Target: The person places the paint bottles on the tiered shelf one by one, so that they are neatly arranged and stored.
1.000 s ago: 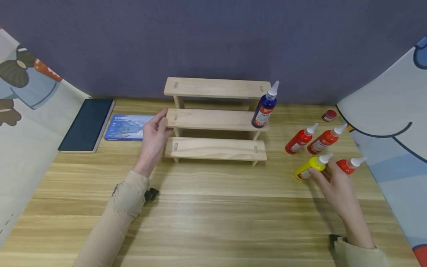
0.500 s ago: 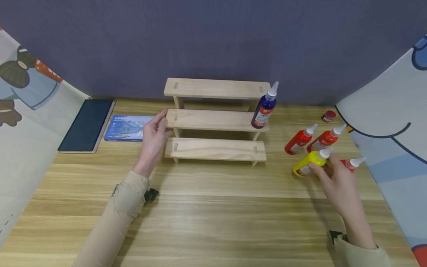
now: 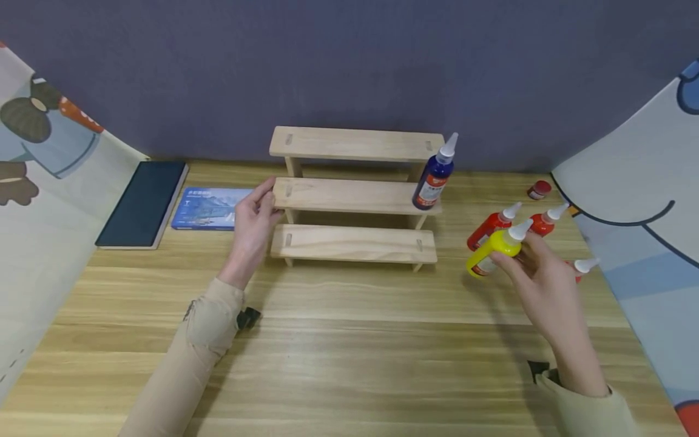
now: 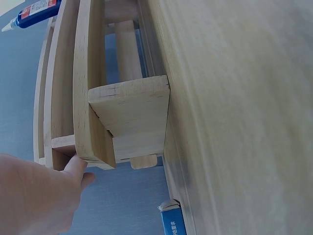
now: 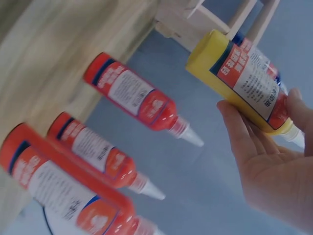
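My right hand (image 3: 546, 285) grips a yellow squeeze bottle (image 3: 494, 250) with a white pointed cap, thumb on one side and fingers on the other. In the right wrist view the yellow bottle (image 5: 239, 81) is clear of the table, its label showing. My left hand (image 3: 253, 227) grips the left end of the middle tier of a three-tier wooden shelf (image 3: 349, 195). The left wrist view has the thumb and a fingertip at the end of the shelf (image 4: 129, 115). A dark blue squeeze bottle (image 3: 433, 182) stands at the right end of the middle tier.
Three red squeeze bottles stand right of the shelf, the nearest-left red bottle (image 3: 483, 230) partly behind the yellow one. Behind them is a small red jar (image 3: 539, 190). A dark book (image 3: 143, 203) and a blue box (image 3: 210, 209) lie at the left. A dark backdrop (image 3: 349, 67) rises behind.
My right hand has lifted the yellow bottle and carried it left and away from me, so it now overlaps a red bottle in the head view. The left hand has stayed on the shelf.
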Available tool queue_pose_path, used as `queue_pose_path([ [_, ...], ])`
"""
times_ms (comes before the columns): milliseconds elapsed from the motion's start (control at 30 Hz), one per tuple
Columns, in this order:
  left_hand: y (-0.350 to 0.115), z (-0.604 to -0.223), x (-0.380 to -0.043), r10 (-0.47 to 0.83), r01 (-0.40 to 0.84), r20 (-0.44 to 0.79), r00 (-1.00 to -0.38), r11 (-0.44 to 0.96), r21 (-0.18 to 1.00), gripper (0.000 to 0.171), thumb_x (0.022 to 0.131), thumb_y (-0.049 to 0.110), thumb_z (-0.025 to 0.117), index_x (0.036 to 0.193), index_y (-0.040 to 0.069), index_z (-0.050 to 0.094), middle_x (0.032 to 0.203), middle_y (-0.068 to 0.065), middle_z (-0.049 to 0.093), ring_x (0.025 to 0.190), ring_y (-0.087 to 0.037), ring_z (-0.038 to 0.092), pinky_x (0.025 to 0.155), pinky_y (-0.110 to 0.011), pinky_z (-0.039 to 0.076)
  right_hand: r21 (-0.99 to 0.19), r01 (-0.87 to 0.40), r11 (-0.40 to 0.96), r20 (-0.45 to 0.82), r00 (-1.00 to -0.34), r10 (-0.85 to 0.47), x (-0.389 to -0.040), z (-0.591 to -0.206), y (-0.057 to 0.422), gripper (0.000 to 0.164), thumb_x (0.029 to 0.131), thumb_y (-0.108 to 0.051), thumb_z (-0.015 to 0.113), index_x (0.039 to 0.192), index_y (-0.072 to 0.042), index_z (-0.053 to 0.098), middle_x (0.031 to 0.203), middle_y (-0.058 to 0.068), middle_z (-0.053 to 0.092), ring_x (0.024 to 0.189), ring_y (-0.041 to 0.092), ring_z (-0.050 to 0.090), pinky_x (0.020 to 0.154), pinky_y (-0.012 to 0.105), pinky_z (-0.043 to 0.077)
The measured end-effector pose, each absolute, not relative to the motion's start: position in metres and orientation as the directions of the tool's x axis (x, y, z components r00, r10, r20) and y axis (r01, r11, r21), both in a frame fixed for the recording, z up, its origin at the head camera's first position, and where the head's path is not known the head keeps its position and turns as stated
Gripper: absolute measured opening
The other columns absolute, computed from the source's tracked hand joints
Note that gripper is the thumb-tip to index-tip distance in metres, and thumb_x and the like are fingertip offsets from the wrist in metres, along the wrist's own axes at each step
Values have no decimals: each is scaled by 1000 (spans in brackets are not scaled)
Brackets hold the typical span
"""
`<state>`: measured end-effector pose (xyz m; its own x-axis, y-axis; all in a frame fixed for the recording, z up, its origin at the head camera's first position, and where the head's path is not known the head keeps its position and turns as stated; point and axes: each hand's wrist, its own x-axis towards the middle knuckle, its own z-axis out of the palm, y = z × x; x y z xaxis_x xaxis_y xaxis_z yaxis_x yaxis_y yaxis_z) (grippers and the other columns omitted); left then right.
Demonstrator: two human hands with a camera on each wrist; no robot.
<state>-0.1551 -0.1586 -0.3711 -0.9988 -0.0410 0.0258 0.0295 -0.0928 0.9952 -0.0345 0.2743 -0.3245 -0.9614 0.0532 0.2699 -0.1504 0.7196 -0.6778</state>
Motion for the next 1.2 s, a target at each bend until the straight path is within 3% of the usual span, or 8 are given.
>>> queue_pose_path([
  [300,-159,-370,-155,-41,34,30,-999,-97,995,49,118,10,39,165,-2,33,172,-17,31,151,-32,43,118,-32,47,-720,-163,675,260,-965,45,-49,-312,251,43,103,-9,75,140,6,60,136,26,67,123,45,66,89,-1,47],
  [700,-159,-371,-156,-43,33,28,-999,-108,994,49,117,7,38,165,-4,31,170,-19,34,150,-32,45,118,-31,47,-759,-206,618,286,-958,32,-65,-299,223,38,101,-8,77,132,8,64,131,26,71,119,42,70,90,5,53],
  [1200,-158,-372,-156,-48,44,40,-998,-91,995,49,117,7,38,164,-3,33,170,-20,34,150,-33,44,117,-31,48,-794,-261,548,302,-953,-17,-84,-295,193,41,100,-7,78,136,8,63,132,25,71,121,38,70,94,12,56],
])
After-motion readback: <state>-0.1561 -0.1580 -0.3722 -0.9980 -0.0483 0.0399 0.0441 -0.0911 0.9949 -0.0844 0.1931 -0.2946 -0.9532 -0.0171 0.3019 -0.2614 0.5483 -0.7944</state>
